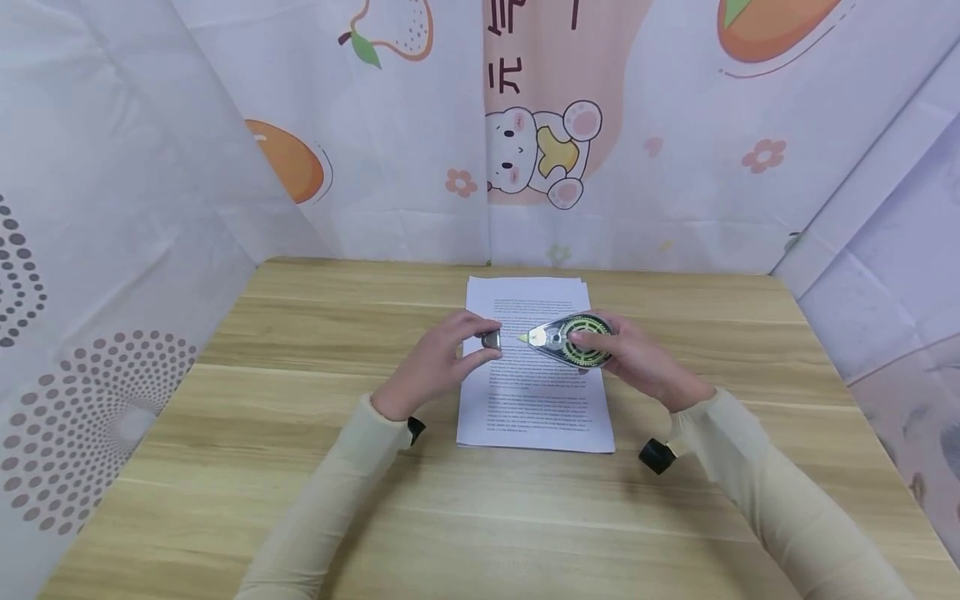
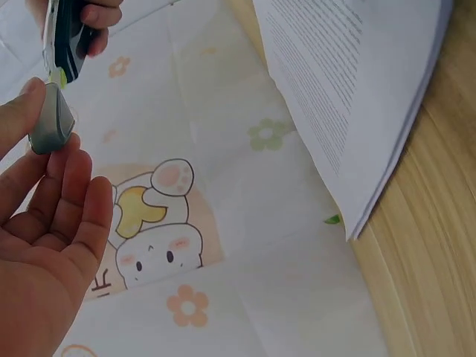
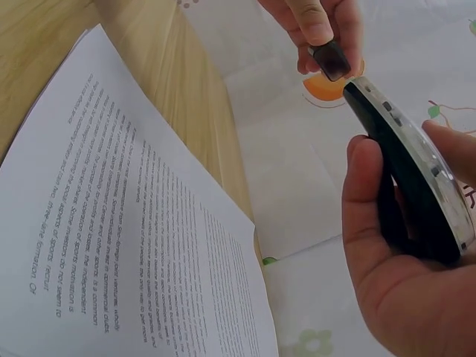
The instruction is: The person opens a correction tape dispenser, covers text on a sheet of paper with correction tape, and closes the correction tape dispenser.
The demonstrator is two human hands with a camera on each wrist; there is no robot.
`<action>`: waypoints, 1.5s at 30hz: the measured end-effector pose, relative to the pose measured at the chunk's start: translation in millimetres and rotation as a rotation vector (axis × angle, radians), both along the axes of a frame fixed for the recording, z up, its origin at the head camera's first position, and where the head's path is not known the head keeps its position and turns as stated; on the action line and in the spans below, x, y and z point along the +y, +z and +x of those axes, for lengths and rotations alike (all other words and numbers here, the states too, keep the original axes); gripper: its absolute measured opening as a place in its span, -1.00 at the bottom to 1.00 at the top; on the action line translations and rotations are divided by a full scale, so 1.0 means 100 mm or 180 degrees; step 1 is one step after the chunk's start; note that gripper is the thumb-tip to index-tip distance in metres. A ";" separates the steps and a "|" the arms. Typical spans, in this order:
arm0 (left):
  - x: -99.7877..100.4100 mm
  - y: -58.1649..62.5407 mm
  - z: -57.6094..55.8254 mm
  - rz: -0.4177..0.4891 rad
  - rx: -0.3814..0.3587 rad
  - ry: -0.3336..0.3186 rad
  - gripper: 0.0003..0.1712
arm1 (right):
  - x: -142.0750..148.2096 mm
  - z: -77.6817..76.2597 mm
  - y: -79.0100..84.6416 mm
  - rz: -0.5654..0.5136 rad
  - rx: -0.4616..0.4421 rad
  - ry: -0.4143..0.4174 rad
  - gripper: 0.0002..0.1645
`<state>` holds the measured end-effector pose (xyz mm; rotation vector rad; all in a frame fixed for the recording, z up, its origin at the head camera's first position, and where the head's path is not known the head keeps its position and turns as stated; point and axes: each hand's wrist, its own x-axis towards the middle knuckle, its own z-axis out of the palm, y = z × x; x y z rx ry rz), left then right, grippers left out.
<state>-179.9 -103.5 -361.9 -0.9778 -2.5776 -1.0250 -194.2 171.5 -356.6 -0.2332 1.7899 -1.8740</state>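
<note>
My right hand grips a correction tape dispenser, dark with a clear upper shell and a green-yellow wheel inside. Its pale yellow tip points left. Between thumb and fingertips, my left hand pinches a small dark translucent cap. Cap and tip face each other with a narrow gap in the head view. In the left wrist view the cap sits just below the yellow tip. Seen from the right wrist, the cap is beside the nose of the correction tape dispenser. Both hands are over printed paper.
A stack of printed sheets lies on the wooden table, toward its far side. Behind the table hangs a white curtain with cartoon prints. Dark wrist camera mounts stick out below the sleeves.
</note>
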 end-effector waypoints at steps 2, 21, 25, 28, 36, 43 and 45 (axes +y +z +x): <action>-0.03 0.00 -0.01 0.0004 0.0011 0.0023 -0.53 | 0.02 0.00 0.01 -0.0029 -0.0019 -0.0017 -0.81; -0.61 -0.16 -0.07 -0.0236 -0.0709 0.0654 -0.58 | 0.20 -0.03 -0.04 0.0139 -0.0019 -0.0176 -0.69; -0.82 -0.24 -0.08 -0.0331 -0.0907 0.0821 -0.56 | 0.23 -0.04 -0.05 0.0212 0.0004 -0.0207 -0.68; -0.96 -0.29 -0.08 -0.0356 -0.1058 0.0909 -0.56 | 0.24 -0.04 -0.05 0.0281 -0.0012 -0.0266 -0.63; -1.27 -0.43 -0.08 -0.0604 -0.1357 0.1188 -0.75 | 0.28 -0.03 -0.04 0.0364 -0.0052 -0.0322 -0.36; -1.41 -0.49 -0.07 -0.0847 -0.1588 0.1425 -0.56 | 0.32 -0.05 -0.08 0.0339 -0.0146 -0.0394 -0.55; -1.43 -0.50 -0.06 -0.0889 -0.1627 0.1461 -0.53 | 0.32 -0.06 -0.09 0.0342 -0.0155 -0.0396 -0.60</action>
